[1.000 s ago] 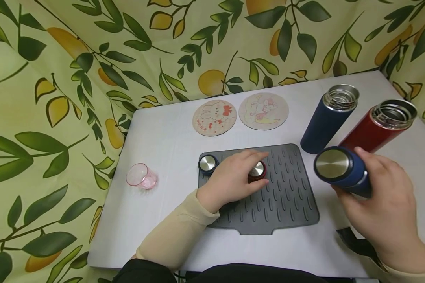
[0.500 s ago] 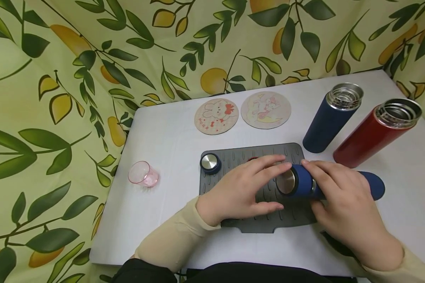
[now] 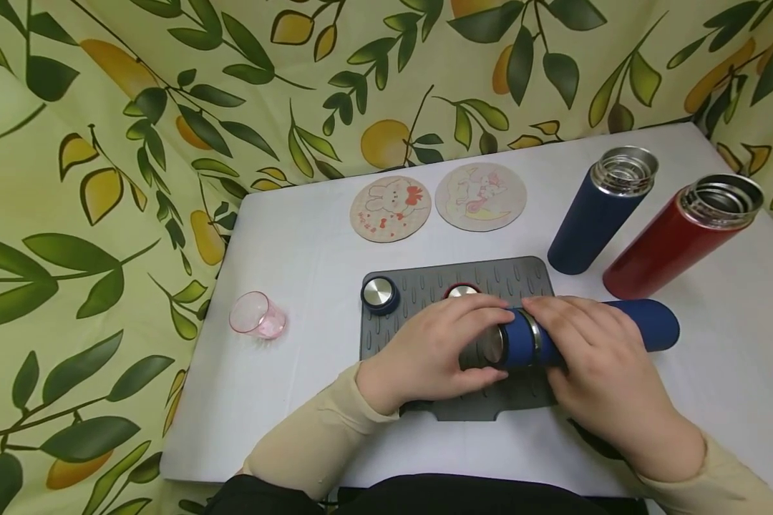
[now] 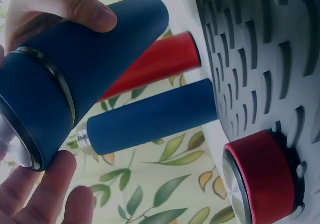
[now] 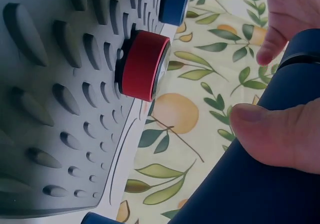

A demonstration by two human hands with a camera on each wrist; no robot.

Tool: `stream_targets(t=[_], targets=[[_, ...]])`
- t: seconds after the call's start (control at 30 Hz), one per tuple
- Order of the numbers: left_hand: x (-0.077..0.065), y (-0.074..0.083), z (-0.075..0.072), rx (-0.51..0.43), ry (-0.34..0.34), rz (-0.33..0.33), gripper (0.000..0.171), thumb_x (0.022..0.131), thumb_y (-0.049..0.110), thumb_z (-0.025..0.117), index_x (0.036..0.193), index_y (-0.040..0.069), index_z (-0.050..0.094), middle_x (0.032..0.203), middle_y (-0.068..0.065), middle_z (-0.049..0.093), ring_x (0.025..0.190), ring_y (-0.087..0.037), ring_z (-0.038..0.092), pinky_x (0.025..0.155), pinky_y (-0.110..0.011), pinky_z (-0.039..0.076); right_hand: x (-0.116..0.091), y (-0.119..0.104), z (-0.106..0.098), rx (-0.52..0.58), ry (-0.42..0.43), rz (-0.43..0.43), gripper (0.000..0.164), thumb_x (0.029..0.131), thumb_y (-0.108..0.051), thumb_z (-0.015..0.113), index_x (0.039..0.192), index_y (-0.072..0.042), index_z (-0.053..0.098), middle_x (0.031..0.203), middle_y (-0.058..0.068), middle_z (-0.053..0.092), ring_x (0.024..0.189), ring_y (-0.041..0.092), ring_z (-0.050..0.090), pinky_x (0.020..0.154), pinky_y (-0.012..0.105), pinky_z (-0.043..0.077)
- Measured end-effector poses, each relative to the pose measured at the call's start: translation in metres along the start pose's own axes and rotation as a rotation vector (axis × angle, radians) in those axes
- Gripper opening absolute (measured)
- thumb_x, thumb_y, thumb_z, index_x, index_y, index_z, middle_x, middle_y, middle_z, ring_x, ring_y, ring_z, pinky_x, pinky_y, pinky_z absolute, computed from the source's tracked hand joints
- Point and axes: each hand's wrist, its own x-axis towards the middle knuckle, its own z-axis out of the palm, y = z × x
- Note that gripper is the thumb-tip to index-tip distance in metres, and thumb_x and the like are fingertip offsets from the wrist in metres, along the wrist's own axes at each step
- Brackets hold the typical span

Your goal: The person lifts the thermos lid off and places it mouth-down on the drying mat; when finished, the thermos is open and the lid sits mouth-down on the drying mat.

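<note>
My right hand (image 3: 608, 372) grips the body of a blue thermos (image 3: 647, 325), tilted over the right part of the grey ribbed mat (image 3: 515, 275). Its thumb presses on the body in the right wrist view. A steel ring separates the body from the blue lid (image 4: 37, 99), which has a steel top and points left. Around the lid curve the fingers of my left hand (image 3: 431, 350), fingertips at its edge. Partly behind that hand stands a red lid (image 4: 265, 179) on the mat. Another blue lid (image 3: 380, 295) stands at the mat's left corner.
An uncapped dark blue thermos (image 3: 595, 222) and an uncapped red thermos (image 3: 676, 239) stand at the right. Two round coasters (image 3: 389, 209) lie at the back. On the left is a pink glass (image 3: 258, 317). A leaf-patterned cloth (image 3: 232, 107) hangs behind the table.
My right hand has brought the blue thermos left, from beside the mat to over it. My left hand has moved off the red lid to the lid of the held thermos.
</note>
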Motion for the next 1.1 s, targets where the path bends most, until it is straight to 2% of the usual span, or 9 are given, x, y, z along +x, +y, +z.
stream_targets(t=[0.17,0.3,0.47,0.57,0.67,0.8,0.87,0.93,1.1], targets=[[-0.002,0.001,0.000,0.008,0.023,-0.070,0.071,0.087,0.047,0.093,0.139,0.006,0.066,0.133,-0.004,0.073,0.118,-0.015,0.072,0.108,-0.021,0.054,0.002,-0.003,0.002,-0.021,-0.005,-0.015,0.074,0.068,0.007,0.077,0.141,-0.003,0.071,0.129,0.020,0.078,0.115,0.046,0.070,0.099,0.063,0.051],[-0.001,0.003,0.002,-0.017,0.022,-0.194,0.071,0.083,0.050,0.094,0.133,0.007,0.068,0.113,0.000,0.077,0.095,-0.011,0.073,0.088,-0.022,0.059,0.003,-0.005,0.003,-0.053,-0.018,-0.025,0.074,0.069,0.005,0.079,0.142,-0.004,0.071,0.129,0.022,0.078,0.114,0.048,0.070,0.098,0.066,0.051],[-0.002,0.007,0.004,-0.061,-0.016,-0.380,0.054,0.090,0.052,0.086,0.118,0.011,0.066,0.088,0.001,0.075,0.073,-0.009,0.063,0.068,-0.022,0.051,0.004,-0.006,0.004,-0.081,-0.031,-0.035,0.074,0.070,0.003,0.082,0.143,-0.004,0.071,0.127,0.023,0.078,0.113,0.050,0.069,0.098,0.069,0.050],[-0.002,0.007,0.006,-0.057,-0.031,-0.428,0.049,0.095,0.054,0.081,0.115,0.012,0.065,0.088,0.001,0.076,0.074,-0.009,0.063,0.069,-0.023,0.051,0.005,-0.006,0.005,-0.088,-0.037,-0.035,0.074,0.070,0.003,0.084,0.143,-0.004,0.071,0.128,0.024,0.077,0.114,0.050,0.069,0.099,0.069,0.050],[-0.003,0.004,0.006,-0.053,-0.019,-0.370,0.060,0.091,0.056,0.086,0.127,0.012,0.067,0.113,-0.001,0.077,0.098,-0.013,0.070,0.090,-0.025,0.056,0.005,-0.005,0.006,-0.093,-0.034,-0.037,0.074,0.070,0.003,0.084,0.142,-0.003,0.071,0.127,0.024,0.078,0.113,0.050,0.069,0.098,0.069,0.050],[-0.004,-0.003,0.005,-0.010,0.016,-0.140,0.079,0.082,0.056,0.096,0.140,0.011,0.066,0.146,-0.007,0.066,0.133,-0.020,0.064,0.121,-0.031,0.047,0.007,-0.003,0.007,-0.094,-0.021,-0.040,0.073,0.070,0.004,0.083,0.142,-0.003,0.071,0.126,0.024,0.078,0.112,0.050,0.070,0.096,0.069,0.052],[-0.004,-0.006,0.005,0.029,0.032,-0.037,0.075,0.083,0.052,0.097,0.138,0.011,0.068,0.148,-0.009,0.065,0.136,-0.022,0.064,0.122,-0.032,0.046,0.007,-0.001,0.007,-0.094,-0.018,-0.037,0.073,0.070,0.004,0.083,0.142,-0.003,0.072,0.127,0.023,0.078,0.113,0.050,0.070,0.096,0.069,0.052],[-0.005,-0.008,0.006,0.063,0.047,0.020,0.064,0.087,0.046,0.095,0.134,0.011,0.070,0.147,-0.009,0.065,0.133,-0.022,0.066,0.118,-0.031,0.049,0.008,0.000,0.007,-0.091,-0.018,-0.036,0.073,0.070,0.004,0.083,0.142,-0.004,0.072,0.127,0.023,0.078,0.113,0.050,0.070,0.096,0.069,0.052],[-0.008,-0.010,0.009,0.128,0.089,0.038,0.054,0.089,0.040,0.092,0.130,0.012,0.073,0.141,-0.007,0.071,0.128,-0.021,0.069,0.112,-0.032,0.052,0.008,0.000,0.009,-0.078,-0.025,-0.036,0.071,0.072,0.004,0.078,0.142,-0.005,0.072,0.127,0.023,0.077,0.115,0.050,0.069,0.099,0.068,0.050]])
